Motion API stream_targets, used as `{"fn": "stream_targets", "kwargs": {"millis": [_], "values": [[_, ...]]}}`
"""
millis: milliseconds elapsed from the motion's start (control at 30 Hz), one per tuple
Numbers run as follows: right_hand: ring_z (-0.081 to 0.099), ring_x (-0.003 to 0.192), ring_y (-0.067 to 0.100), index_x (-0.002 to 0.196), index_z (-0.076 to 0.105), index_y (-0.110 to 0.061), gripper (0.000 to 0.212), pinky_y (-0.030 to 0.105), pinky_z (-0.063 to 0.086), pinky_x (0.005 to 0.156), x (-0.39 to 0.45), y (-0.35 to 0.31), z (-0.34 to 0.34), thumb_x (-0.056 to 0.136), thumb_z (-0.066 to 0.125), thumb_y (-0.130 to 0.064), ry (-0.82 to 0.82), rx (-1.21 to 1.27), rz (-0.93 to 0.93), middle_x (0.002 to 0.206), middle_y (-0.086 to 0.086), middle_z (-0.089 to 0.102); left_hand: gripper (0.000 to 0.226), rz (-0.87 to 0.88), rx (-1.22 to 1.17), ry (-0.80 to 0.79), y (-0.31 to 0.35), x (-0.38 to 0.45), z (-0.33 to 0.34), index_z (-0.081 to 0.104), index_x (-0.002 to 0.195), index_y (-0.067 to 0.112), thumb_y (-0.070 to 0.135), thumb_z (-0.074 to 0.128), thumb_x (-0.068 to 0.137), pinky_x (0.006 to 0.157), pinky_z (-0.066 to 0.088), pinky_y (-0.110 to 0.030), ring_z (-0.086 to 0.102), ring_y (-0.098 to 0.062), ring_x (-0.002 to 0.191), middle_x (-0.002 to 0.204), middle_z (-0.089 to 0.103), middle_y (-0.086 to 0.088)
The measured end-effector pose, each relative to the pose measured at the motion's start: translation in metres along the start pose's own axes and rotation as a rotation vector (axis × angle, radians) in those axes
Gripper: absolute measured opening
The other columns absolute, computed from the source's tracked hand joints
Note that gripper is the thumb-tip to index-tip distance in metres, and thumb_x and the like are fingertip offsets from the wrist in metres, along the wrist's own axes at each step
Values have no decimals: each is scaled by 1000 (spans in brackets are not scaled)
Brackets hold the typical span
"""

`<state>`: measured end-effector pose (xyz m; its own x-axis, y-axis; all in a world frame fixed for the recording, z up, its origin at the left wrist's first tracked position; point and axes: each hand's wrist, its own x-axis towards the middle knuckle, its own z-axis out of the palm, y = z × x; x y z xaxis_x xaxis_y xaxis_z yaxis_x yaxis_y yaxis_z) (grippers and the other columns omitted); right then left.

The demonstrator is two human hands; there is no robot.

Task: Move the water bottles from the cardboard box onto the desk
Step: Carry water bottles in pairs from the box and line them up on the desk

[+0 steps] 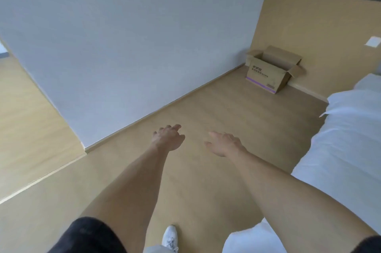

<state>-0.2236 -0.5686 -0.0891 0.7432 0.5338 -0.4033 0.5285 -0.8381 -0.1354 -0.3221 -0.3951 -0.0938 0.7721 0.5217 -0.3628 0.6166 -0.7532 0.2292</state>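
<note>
Two bare arms reach out over a wood floor [206, 108]: the left hand [168, 138] with loosely curled fingers, the right hand [224, 144] spread, both holding nothing. One open cardboard box [272, 71] sits in the far corner, well apart; its contents are hidden. One white bed [340, 149] lies at right.

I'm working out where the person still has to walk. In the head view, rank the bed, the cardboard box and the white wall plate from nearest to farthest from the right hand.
From the right hand:
1. Bed, close on its right.
2. Cardboard box, ahead on the floor in the corner.
3. White wall plate, beyond, on the wooden panel.
</note>
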Motion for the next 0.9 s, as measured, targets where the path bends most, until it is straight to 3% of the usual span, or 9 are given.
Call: {"fn": "stream_targets", "kwargs": {"millis": [367, 667, 900], "values": [[46, 135, 30, 149, 37, -35, 61, 44, 36, 106, 150, 26, -87, 94, 40, -63, 61, 99, 271, 146, 10, 50, 56, 286, 87, -65, 67, 198, -82, 30, 154, 34, 42, 39, 100, 111, 29, -44, 38, -30, 140, 153, 41, -6], [48, 131, 31, 145, 42, -33, 58, 44, 36, 103, 278, 65, -126, 94, 41, -61, 59, 160, 316, 141, 11, 53, 57, 352, 159, -86, 126, 326, -104, 30, 155, 34, 43, 38, 100, 111, 31, -45, 39, -32, 139, 154, 41, -6], [46, 133, 29, 148, 38, -35, 60, 43, 34, 106, 404, 112, -184, 94, 41, -61, 25, 253, 293, 144, 8, 51, 56, 307, 180, -91, 194, 448, -149, 29, 155, 32, 41, 37, 101, 111, 30, -46, 37, -32, 140, 155, 40, -6]]}}
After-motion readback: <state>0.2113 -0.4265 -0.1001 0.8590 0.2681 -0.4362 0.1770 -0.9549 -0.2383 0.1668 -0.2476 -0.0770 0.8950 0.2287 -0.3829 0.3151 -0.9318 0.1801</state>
